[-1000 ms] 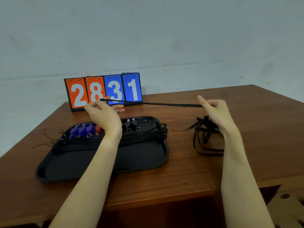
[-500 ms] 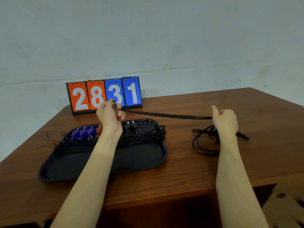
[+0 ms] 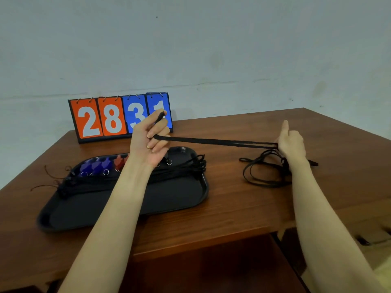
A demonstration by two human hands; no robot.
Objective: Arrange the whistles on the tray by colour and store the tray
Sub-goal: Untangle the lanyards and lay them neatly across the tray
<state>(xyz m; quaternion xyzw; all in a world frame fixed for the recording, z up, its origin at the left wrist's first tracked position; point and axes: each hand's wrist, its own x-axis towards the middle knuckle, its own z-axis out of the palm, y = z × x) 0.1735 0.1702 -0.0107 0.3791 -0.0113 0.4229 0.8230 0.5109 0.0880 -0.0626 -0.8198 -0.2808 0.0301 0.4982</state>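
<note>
Sort is partly done, judging by the layout: black tray (image 3: 127,206) sits on the wooden table (image 3: 243,199) at about 7 o'clock from table centre, and along its far edge lie the blue whistles (image 3: 96,167) at the 10 o'clock end, then the red whistles (image 3: 119,162), then black ones mostly hidden behind the left forearm, only their rings showing. Their bundled cords (image 3: 182,169) run across the tray toward its 3 o'clock rim. Still outstanding: a loose pile of lanyards (image 3: 264,172) on the bare table at 3 o'clock of the tray, the item now in hand, and stowing the tray. No storage spot is in view. Left hand (image 3: 149,138) is raised above the tray's far edge, fingers curled around a black whistle (image 3: 160,117), with its lanyard (image 3: 213,142) pinched lower in the same fingers. Right hand (image 3: 291,142) is fisted around the other end of that lanyard, thumb up, directly above the loose pile; the lanyard is taut between the hands. Change against the frame half a second back: left hand has lifted and rotated palm toward the camera, and now overlaps the scoreboard (image 3: 120,116) digits at 12 o'clock; the whistle tip stands clear above the fingers. Right hand is roughly where it was.
</note>
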